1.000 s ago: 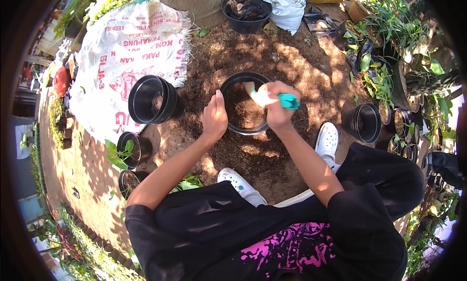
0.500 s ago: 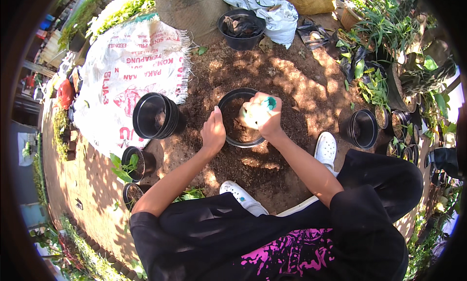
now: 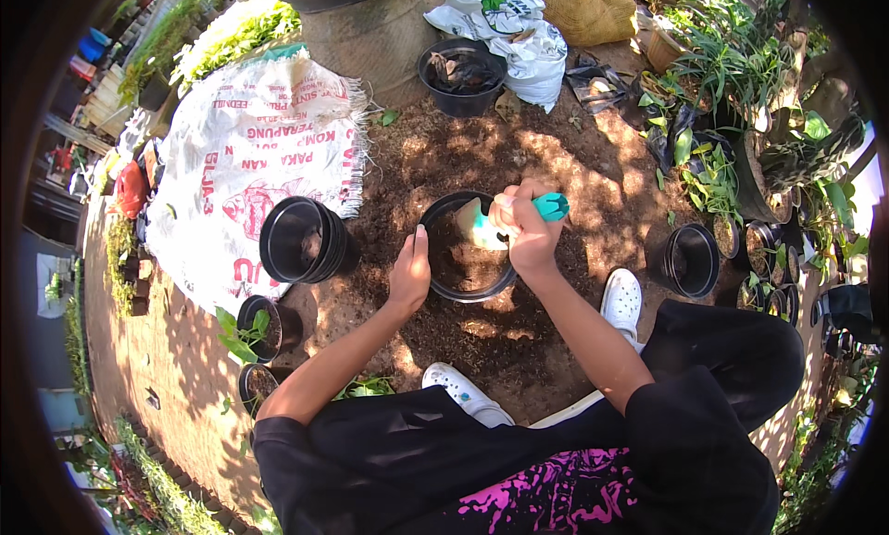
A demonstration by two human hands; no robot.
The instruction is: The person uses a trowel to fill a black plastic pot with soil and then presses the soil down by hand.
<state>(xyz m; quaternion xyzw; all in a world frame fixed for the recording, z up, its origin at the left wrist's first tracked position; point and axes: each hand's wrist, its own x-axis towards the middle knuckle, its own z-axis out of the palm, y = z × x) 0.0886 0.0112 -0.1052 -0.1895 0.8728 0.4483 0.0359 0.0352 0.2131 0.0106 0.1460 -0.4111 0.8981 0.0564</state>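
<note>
A round black plant pot [image 3: 490, 292] sits on the ground in front of me, with brown soil [image 3: 460, 268] inside. My right hand [image 3: 529, 231] is closed around the green handle of a hand trowel [image 3: 473, 224]. The handle's end sticks out to the right of the fist, and the pale, soil-smeared blade lies tilted inside the pot, above the soil. Along the pot's left side my left hand [image 3: 409, 276] lies flat, fingers stretched out against the rim.
Stacked black pots [image 3: 294, 241] stand left, beside a white woven sack [image 3: 222, 155]. Small potted plants [image 3: 262, 327] are below them. Farther off is a black pot [image 3: 462, 88] holding dark plastic, near a white bag [image 3: 532, 62]. More black pots [image 3: 690, 260] and greenery are on the right.
My right hand has tipped the trowel over: its handle now points right and its blade shows inside the pot. My left hand stays at the pot's left side.
</note>
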